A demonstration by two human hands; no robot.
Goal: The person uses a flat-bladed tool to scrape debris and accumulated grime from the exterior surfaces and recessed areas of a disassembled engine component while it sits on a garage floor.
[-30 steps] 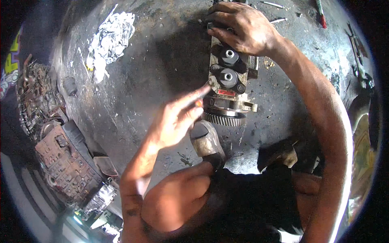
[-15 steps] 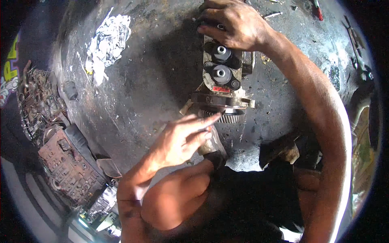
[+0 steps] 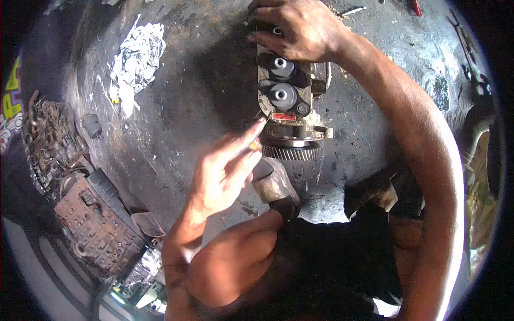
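Observation:
A metal injection pump [image 3: 304, 96] with two round outlets showing stands on the dark work surface, its helical gear [image 3: 292, 153] toward me. A small red plate [image 3: 284, 116] sits on its body above the flange. My right hand [image 3: 300, 29] is closed over the pump's far end, hiding that part. My left hand [image 3: 217, 171] is closed on a thin tool [image 3: 256, 144], of which a yellow-orange bit shows between the fingers. Its dark tip is at the pump's left corner beside the red plate; whether it touches is hard to tell.
A crumpled white cloth [image 3: 136, 67] lies at left. Beyond it are a rusty valve-body plate [image 3: 99, 216] and a heap of greasy metal parts [image 3: 56, 134]. A bolt [image 3: 353, 10] and a red-handled tool [image 3: 417, 7] lie at the far right. My shoe [image 3: 276, 184] is close to the gear.
My left hand has moved from beside the gear, away from me and leftward, to the corner by the red plate. My right hand keeps its hold on the pump. The whole view has shifted slightly.

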